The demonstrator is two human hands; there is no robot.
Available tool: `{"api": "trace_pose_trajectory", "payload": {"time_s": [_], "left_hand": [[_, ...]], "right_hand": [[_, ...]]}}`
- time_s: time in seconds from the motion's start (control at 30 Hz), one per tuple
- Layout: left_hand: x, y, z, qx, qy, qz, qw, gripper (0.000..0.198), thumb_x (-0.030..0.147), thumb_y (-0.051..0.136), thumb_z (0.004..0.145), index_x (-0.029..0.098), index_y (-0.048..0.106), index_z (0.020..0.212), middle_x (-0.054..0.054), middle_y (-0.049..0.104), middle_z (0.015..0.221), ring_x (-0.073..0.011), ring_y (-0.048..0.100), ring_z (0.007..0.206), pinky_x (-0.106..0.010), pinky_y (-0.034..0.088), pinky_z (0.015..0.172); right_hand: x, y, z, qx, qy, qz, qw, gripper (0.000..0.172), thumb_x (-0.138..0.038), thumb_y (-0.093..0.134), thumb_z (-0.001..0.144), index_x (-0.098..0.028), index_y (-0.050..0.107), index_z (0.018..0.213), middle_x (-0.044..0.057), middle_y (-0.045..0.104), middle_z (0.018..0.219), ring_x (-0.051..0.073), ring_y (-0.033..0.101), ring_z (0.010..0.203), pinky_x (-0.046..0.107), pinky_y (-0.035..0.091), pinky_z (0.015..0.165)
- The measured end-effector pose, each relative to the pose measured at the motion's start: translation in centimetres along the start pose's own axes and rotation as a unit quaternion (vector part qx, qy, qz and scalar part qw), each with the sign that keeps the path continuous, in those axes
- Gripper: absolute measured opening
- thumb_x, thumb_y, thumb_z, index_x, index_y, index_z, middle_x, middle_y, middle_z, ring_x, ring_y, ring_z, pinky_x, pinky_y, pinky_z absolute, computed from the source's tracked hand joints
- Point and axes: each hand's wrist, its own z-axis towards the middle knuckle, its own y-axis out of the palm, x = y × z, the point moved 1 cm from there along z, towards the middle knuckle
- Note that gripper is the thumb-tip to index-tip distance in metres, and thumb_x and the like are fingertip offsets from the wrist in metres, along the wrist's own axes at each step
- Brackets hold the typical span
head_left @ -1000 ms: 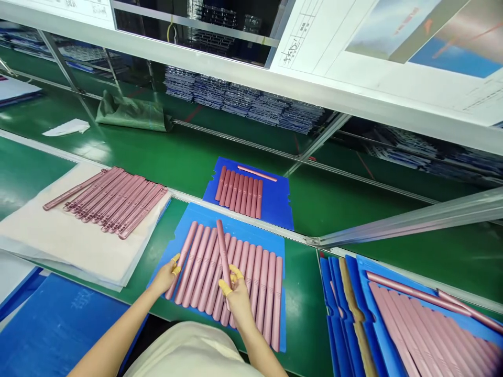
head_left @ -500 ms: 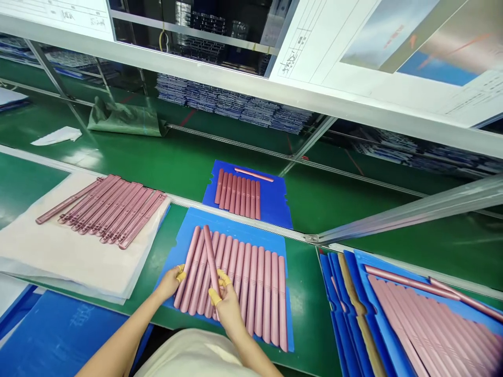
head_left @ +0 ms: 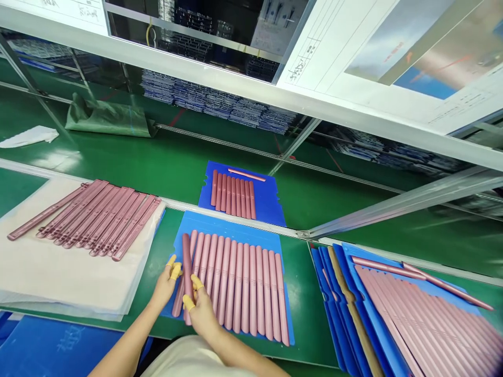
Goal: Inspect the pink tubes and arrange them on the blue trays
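Note:
My right hand, with yellow finger cots on thumb and fingers, grips a long pink half-round strip near its lower end. This strip is raised and tilted over the left end of a row of similar pink strips. The row lies side by side on a light blue sheet. My left hand, also wearing yellow finger cots, is just left of the held strip. Its fingers are apart, and nothing shows in them.
Left, pink strips with their inner sides up lie on white paper. Behind, a dark blue sheet carries more strips. At right, upright blue sheets stand by another pink row. A metal post slants across.
My right hand has moved left with the pink strip, from over the row to its left end. My left hand has come off the leftmost strip, and the view has shifted slightly.

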Motion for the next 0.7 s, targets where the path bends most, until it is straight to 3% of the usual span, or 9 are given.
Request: {"api": "trace_pose_trajectory", "payload": {"time_s": [0.1,0.2,0.3,0.47,0.6,0.7], "left_hand": [[-0.2,-0.1,1.0,0.005,-0.013,-0.02,1.0,0.051,0.034,0.045,0.083,0.013,0.044,0.129,-0.014,0.059,0.12,-0.0213,0.061,0.102,-0.039,0.048,0.09],[-0.8,-0.3,1.8,0.021,-0.009,-0.013,1.0,0.045,0.027,0.046,0.079,0.012,0.052,0.121,-0.015,0.057,0.123,-0.0233,0.054,0.114,-0.041,0.041,0.099],[-1.7,-0.4,2.1,0.036,0.004,0.007,0.999,0.04,0.026,0.045,0.079,0.012,0.057,0.115,-0.015,0.058,0.121,-0.0249,0.05,0.119,-0.045,0.035,0.104],[-2.4,0.5,1.7,0.047,0.027,0.054,0.997,0.038,0.026,0.041,0.082,0.012,0.059,0.112,-0.015,0.059,0.116,-0.0262,0.051,0.116,-0.047,0.039,0.101],[-1.8,1.3,1.5,0.047,0.053,0.102,0.992,0.039,0.024,0.039,0.084,0.011,0.057,0.117,-0.015,0.059,0.118,-0.0243,0.052,0.115,-0.043,0.042,0.099],[-1.1,1.3,1.3,0.052,0.081,0.153,0.984,0.04,0.026,0.038,0.087,0.012,0.055,0.12,-0.015,0.057,0.123,-0.025,0.047,0.119,-0.044,0.037,0.103]], "right_hand": [[-0.7,1.2,0.0,-0.08,0.029,-0.09,0.992,0.067,-0.014,0.052,0.073,-0.019,0.035,0.137,0.01,0.06,0.109,0.019,0.063,0.086,0.034,0.054,0.073],[-1.9,1.1,0.1,-0.125,-0.017,-0.224,0.966,0.064,-0.011,0.054,0.07,-0.016,0.043,0.133,0.014,0.055,0.121,0.024,0.056,0.107,0.039,0.048,0.092],[-2.7,-0.1,0.3,-0.111,-0.069,-0.327,0.936,0.051,-0.013,0.054,0.073,-0.015,0.054,0.124,0.013,0.051,0.129,0.027,0.043,0.123,0.043,0.034,0.106],[-1.3,-2.5,0.1,-0.082,-0.084,-0.4,0.909,0.046,-0.009,0.051,0.075,-0.013,0.056,0.121,0.015,0.053,0.126,0.027,0.046,0.119,0.044,0.038,0.104],[0.5,-4.0,-0.6,-0.057,-0.094,-0.421,0.9,0.046,-0.005,0.049,0.075,-0.011,0.056,0.12,0.016,0.053,0.125,0.026,0.047,0.119,0.044,0.041,0.101],[1.2,-5.0,-1.1,-0.026,-0.107,-0.43,0.896,0.044,-0.004,0.047,0.077,-0.011,0.056,0.119,0.018,0.053,0.125,0.027,0.047,0.118,0.047,0.042,0.1]]}}
